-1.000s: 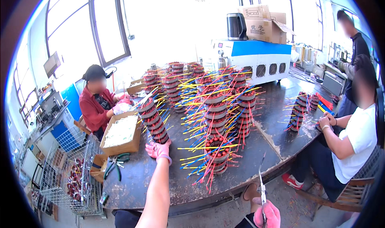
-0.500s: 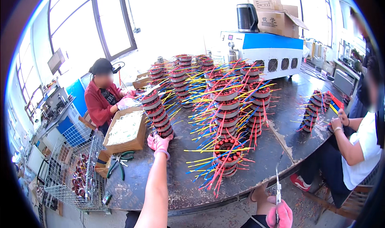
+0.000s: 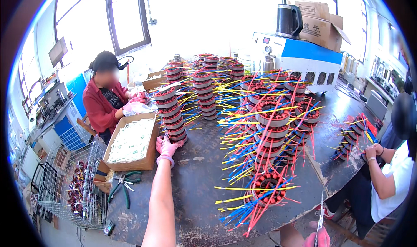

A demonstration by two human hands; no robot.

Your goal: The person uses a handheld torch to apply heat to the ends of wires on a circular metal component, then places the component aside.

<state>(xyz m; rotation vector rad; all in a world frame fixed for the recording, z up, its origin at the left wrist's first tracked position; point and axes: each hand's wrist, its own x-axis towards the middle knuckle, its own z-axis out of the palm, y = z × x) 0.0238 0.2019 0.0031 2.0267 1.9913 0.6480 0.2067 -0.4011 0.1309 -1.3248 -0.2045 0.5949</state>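
My left hand (image 3: 167, 147), in a pink glove, grips the bottom of a tall stack of motor stators (image 3: 170, 112) at the left of the table. The stack stands almost upright, and its coloured leads stick out to the right. At the lower right edge, my pink-gloved right hand (image 3: 320, 238) holds a slim tool with a long thin metal tip (image 3: 321, 216), pointing upward. Its kind is unclear. Between my hands sits a wound stator (image 3: 269, 189) with red coils and yellow, blue and red leads, in front of more stacks (image 3: 273, 129).
Beside my left hand are a cardboard box (image 3: 132, 142) of pale pieces and green-handled pliers (image 3: 124, 187). A wire basket (image 3: 71, 190) holds wound parts. One co-worker (image 3: 106, 95) sits far left, another (image 3: 388, 173) at right. A blue-white machine (image 3: 299, 55) stands behind.
The gripped stack has gone from leaning left to nearly upright, with my left hand still at its base. My right hand and its tool have moved lower and to the right.
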